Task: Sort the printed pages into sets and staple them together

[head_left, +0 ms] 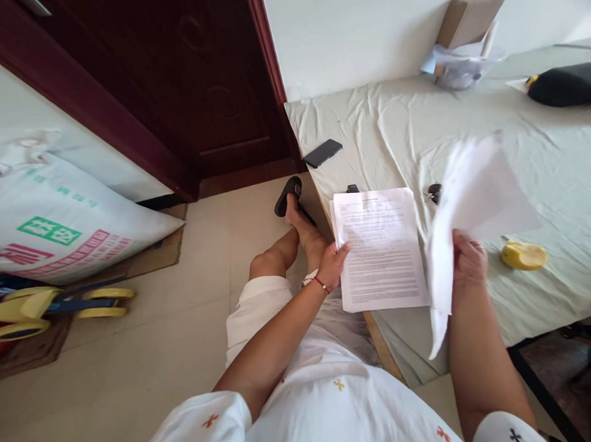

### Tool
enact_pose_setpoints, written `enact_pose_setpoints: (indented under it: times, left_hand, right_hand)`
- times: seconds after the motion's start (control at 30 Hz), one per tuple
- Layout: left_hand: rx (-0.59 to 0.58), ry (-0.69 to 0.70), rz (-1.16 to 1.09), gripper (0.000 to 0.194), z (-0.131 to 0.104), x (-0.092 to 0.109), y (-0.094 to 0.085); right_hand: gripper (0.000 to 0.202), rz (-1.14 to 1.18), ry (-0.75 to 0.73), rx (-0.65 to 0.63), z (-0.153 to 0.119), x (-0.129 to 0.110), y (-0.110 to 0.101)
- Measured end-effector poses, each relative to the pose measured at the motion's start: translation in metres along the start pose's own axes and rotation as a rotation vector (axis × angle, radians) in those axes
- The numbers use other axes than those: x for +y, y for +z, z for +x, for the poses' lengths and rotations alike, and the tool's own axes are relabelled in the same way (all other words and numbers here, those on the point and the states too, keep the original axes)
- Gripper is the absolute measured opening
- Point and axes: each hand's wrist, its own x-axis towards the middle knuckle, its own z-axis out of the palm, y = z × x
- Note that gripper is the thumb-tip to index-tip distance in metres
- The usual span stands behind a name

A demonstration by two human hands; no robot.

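My left hand (pixel 334 265) grips the left edge of a stack of printed paper (pixel 382 262), thumb on top and fingers underneath. Lines of small text cover the top page, too small to read. To the right, my right hand (pixel 469 258) is closed on some loose paper sheets (pixel 488 186), raised and bent, their edges smeared by motion. Those sheets stand apart from the stack's right side. Just right of my right hand, a yellow object (pixel 524 255) with a pale flat face lies on the cloth.
A cream cloth (pixel 554 185) covers the table. On it are a phone (pixel 323 153), a small dark item (pixel 434 192), a plastic bag (pixel 459 67) beside a brown box (pixel 471 20), and a black object (pixel 570 85). A full white sack (pixel 69 215) and a yellow-wheeled toy (pixel 25 305) stand left.
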Motion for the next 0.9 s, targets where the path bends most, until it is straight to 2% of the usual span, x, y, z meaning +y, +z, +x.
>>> enact_pose_setpoints:
  times: [0.1,0.27,0.37,0.53,0.77,0.9]
  left_hand:
    - [-0.005,-0.017,0.007,0.062,0.0,-0.001,0.001]
    - [0.027,0.036,0.046,0.064,0.003,-0.004,0.001]
    - [0.019,0.062,0.057,0.063,0.005,-0.007,0.001]
    - [0.009,0.074,0.074,0.061,0.005,-0.01,0.0]
    - [0.016,0.04,0.084,0.061,0.004,-0.009,-0.002]
    - [0.02,0.055,0.12,0.056,0.005,-0.01,-0.005]
  right_hand:
    - [0.033,-0.056,0.042,0.019,-0.006,0.002,0.01]
    - [0.03,-0.195,0.055,-0.051,-0.015,0.005,0.02]
    - [0.027,-0.266,0.039,-0.121,-0.017,0.007,0.019]
    - [0.033,-0.283,0.074,-0.191,-0.014,0.011,0.014]
    - [0.047,-0.254,0.074,-0.209,-0.014,0.011,0.013]
    - [0.044,-0.274,0.078,-0.224,-0.016,0.008,0.016]
